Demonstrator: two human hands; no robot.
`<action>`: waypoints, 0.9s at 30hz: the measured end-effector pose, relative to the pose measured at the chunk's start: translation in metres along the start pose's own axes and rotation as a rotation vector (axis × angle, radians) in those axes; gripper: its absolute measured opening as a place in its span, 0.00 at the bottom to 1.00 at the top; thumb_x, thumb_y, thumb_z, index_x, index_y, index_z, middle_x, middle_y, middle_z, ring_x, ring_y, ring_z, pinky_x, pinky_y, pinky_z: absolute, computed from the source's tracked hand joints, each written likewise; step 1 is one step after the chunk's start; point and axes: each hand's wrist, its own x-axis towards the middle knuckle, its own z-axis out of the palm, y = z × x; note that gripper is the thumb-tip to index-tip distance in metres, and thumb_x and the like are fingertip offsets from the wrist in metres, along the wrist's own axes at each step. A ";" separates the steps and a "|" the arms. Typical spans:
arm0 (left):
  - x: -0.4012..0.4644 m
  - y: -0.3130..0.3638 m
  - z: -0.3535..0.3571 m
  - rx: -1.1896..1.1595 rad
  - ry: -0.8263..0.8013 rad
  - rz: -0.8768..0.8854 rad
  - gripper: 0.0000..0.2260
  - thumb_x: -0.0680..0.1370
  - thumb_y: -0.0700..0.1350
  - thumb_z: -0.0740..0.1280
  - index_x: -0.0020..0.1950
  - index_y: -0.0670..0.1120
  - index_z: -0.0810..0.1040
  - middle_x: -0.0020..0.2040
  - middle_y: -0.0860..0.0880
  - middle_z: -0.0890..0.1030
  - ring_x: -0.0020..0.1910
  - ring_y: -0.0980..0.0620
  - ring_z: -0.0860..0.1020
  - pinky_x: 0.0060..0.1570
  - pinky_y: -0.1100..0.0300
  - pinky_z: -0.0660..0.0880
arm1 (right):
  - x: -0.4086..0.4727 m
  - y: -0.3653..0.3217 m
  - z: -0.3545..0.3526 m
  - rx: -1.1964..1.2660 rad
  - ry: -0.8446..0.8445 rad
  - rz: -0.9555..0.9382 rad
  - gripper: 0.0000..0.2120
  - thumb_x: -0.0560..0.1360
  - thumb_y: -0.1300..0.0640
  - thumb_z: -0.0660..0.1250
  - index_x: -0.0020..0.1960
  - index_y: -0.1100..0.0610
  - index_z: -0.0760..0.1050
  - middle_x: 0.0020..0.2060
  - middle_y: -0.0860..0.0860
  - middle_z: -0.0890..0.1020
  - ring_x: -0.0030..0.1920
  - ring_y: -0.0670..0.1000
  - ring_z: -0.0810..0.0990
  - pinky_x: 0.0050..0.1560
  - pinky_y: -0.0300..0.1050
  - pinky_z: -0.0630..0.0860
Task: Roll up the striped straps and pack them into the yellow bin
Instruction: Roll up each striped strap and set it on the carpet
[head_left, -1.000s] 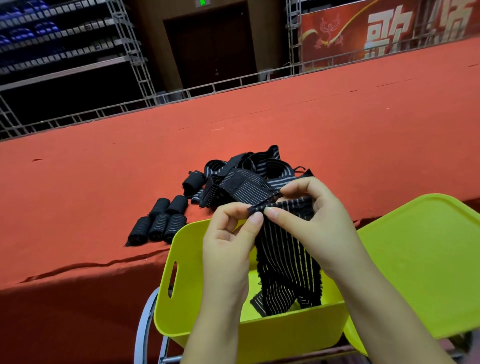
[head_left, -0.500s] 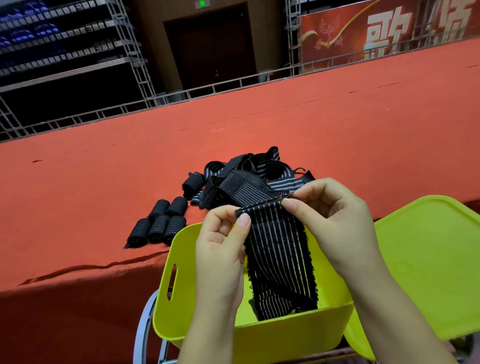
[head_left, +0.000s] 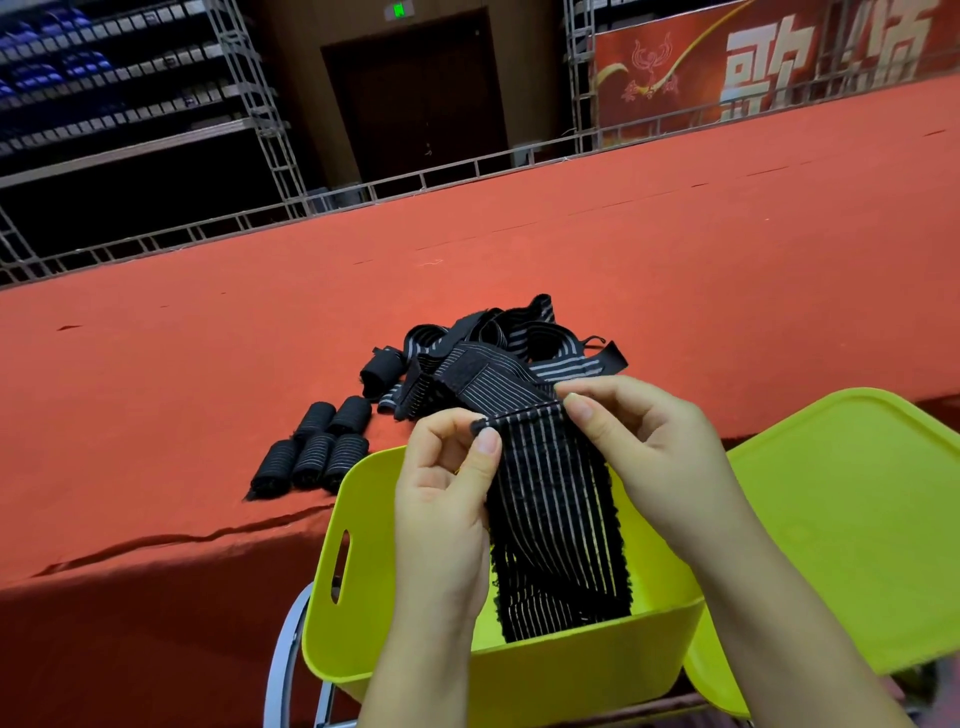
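Note:
A black strap with thin pale stripes (head_left: 558, 525) hangs flat from my two hands, its lower end dropping into the yellow bin (head_left: 519, 680). My left hand (head_left: 447, 488) pinches the strap's top left corner between thumb and fingers. My right hand (head_left: 639, 441) pinches the top right corner. Behind them a heap of loose striped straps (head_left: 498, 353) lies on the red table. Several rolled straps (head_left: 317, 447) sit in a cluster to the left of the heap.
The red cloth table (head_left: 675, 270) stretches far back, its front edge just behind the bin. A yellow lid (head_left: 852, 519) rests at the right, beside the bin. The bin sits on a metal-framed seat (head_left: 283, 670). Truss railing (head_left: 260, 228) lines the table's far side.
My hands have drawn apart, spreading the strap's top edge out flat and wide. The strap now hangs straighter into the bin.

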 end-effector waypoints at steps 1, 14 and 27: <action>0.000 0.000 -0.001 0.010 -0.009 -0.006 0.07 0.71 0.39 0.72 0.45 0.45 0.76 0.38 0.54 0.81 0.39 0.56 0.78 0.39 0.63 0.75 | -0.001 -0.002 0.000 -0.002 -0.011 -0.017 0.05 0.75 0.59 0.68 0.47 0.52 0.81 0.43 0.46 0.85 0.46 0.42 0.82 0.49 0.35 0.76; 0.021 0.016 -0.001 0.170 -0.056 0.037 0.05 0.66 0.44 0.71 0.40 0.48 0.85 0.40 0.49 0.85 0.42 0.52 0.81 0.44 0.58 0.76 | 0.019 -0.018 -0.006 -0.156 -0.196 -0.164 0.06 0.71 0.61 0.72 0.44 0.51 0.80 0.42 0.47 0.85 0.45 0.44 0.82 0.49 0.38 0.76; 0.073 0.065 0.027 0.317 -0.108 0.308 0.13 0.78 0.34 0.66 0.55 0.51 0.74 0.50 0.48 0.82 0.51 0.54 0.81 0.52 0.58 0.78 | 0.083 -0.081 0.006 -0.189 -0.220 -0.366 0.05 0.74 0.66 0.69 0.48 0.58 0.77 0.41 0.51 0.82 0.44 0.47 0.81 0.48 0.42 0.79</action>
